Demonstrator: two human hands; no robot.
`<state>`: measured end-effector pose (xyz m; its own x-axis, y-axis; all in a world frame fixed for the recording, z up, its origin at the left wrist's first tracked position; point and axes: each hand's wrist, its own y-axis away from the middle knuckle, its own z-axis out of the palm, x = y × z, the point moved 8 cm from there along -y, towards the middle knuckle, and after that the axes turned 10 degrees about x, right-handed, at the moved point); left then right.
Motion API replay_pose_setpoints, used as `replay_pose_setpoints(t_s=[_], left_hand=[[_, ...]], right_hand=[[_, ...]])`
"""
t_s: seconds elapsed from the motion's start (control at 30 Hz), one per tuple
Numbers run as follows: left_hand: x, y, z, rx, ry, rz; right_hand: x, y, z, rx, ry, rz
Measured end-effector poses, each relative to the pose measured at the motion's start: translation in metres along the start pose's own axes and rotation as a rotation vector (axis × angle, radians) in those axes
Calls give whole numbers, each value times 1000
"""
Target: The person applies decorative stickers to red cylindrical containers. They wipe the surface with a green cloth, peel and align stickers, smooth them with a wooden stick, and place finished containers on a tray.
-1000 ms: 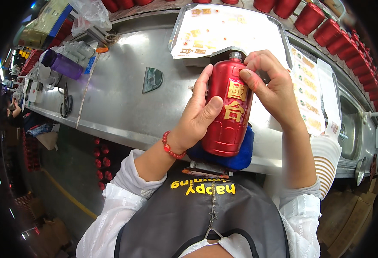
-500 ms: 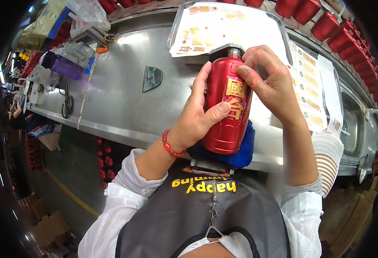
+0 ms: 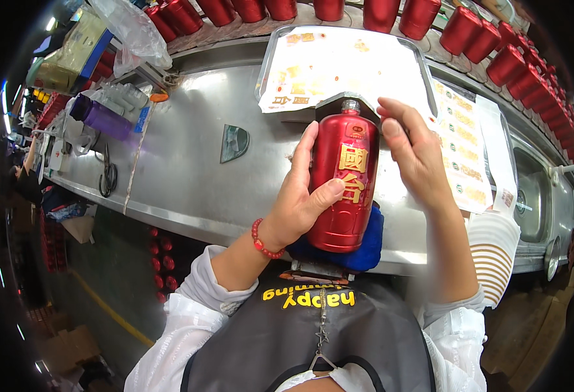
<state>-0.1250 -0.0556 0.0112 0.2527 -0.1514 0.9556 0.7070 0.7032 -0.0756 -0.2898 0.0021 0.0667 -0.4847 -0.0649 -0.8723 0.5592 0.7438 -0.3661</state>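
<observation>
A glossy red bottle (image 3: 342, 225) with raised gold characters and a bare threaded neck leans over a blue cloth (image 3: 370, 238) at the bench's front edge. My left hand (image 3: 298, 206) grips its left side, the thumb lying across the front and a red bead bracelet on the wrist. High on the bottle's front sits a small red and gold emblem (image 3: 357, 131). Just right of the bottle's shoulder, my right hand (image 3: 412, 147) is raised with its fingers apart, holding nothing that I can see. Behind the neck stands a dark angled support (image 3: 331, 103).
Beyond the bottle, a tray (image 3: 261, 80) carries a white sheet with gold stickers. More sticker sheets (image 3: 462, 140) lie at right, beside a sink (image 3: 535, 189). Red bottles (image 3: 460, 29) line the back. A dark green piece (image 3: 234, 142), scissors (image 3: 108, 173) and a purple bottle (image 3: 104, 119) are left.
My right hand has come away from the bottle's upper front to its right, uncovering the small emblem there. My left hand keeps its grip. The whole view has shifted slightly.
</observation>
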Motion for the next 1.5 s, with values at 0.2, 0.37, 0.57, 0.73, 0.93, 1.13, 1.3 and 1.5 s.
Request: replay_pose_setpoints(t_s=[0.2, 0.37, 0.57, 0.73, 0.93, 1.13, 1.3, 1.5], left_hand=[[-1, -2, -3, 66, 45, 8], [4, -31, -11, 123, -106, 56], [5, -39, -9, 88, -339, 86], [5, -39, -10, 90, -321, 68], [3, -41, -10, 66, -288, 61], [5, -31, -12, 49, -115, 29], [2, -11, -14, 30, -228, 99], [0, -10, -14, 8, -257, 83]], right_hand=[[12, 42, 6, -112, -26, 49], [14, 50, 11, -78, -30, 59], [12, 51, 13, -47, -32, 55], [12, 51, 12, -41, -20, 45], [19, 55, 14, -13, -99, 73], [36, 61, 15, -99, -366, 352], [32, 68, 21, -116, -301, 234], [33, 68, 22, -129, -302, 240]])
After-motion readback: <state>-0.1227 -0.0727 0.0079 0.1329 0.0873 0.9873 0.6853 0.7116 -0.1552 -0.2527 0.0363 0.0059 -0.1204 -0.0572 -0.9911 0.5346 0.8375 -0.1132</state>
